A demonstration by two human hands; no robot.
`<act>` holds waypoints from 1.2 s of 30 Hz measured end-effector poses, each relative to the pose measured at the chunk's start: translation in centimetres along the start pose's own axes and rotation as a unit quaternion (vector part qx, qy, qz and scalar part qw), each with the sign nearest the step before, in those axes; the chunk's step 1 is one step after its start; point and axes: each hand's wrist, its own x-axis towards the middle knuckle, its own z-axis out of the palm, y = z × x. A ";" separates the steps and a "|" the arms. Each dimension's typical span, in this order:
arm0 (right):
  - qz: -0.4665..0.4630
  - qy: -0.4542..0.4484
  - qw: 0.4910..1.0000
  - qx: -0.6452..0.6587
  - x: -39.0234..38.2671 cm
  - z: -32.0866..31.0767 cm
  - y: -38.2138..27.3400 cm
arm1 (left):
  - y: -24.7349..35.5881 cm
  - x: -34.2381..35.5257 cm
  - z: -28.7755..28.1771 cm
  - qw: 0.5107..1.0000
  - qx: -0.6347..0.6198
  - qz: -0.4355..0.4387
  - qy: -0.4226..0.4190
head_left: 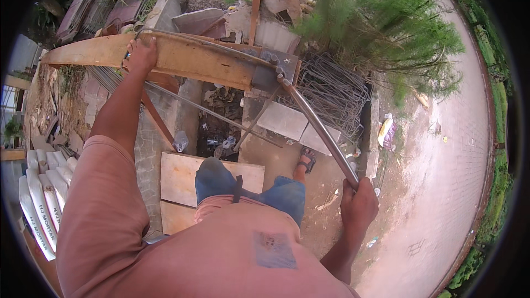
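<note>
A long wooden beam [204,65] runs across in front of me, with a dark metal plate with upright pins [269,59] at its right end. A thin steel rod [210,45] lies along the beam's top and curves near its left part. My left hand [142,56] is closed there, on the rod as far as I can see; the fingertips are partly hidden. My right hand [359,205] wraps round the lower end of a metal pipe handle [323,127]. The handle slants up to the left, and its head meets the pins on the plate.
Bent steel stirrups [337,96] are piled beyond the plate, beside pale slabs [284,121]. A feathery green bush [381,33] overhangs them. White sacks [44,201] are stacked at left, and stacked tiles [94,8] stand at far left. Boards [176,176] lie by my legs.
</note>
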 end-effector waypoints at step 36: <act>-0.279 -0.001 0.960 0.024 20.1 5.0 5.6 | 0.7 -1.7 -1.4 0.999 0.032 -0.019 -0.014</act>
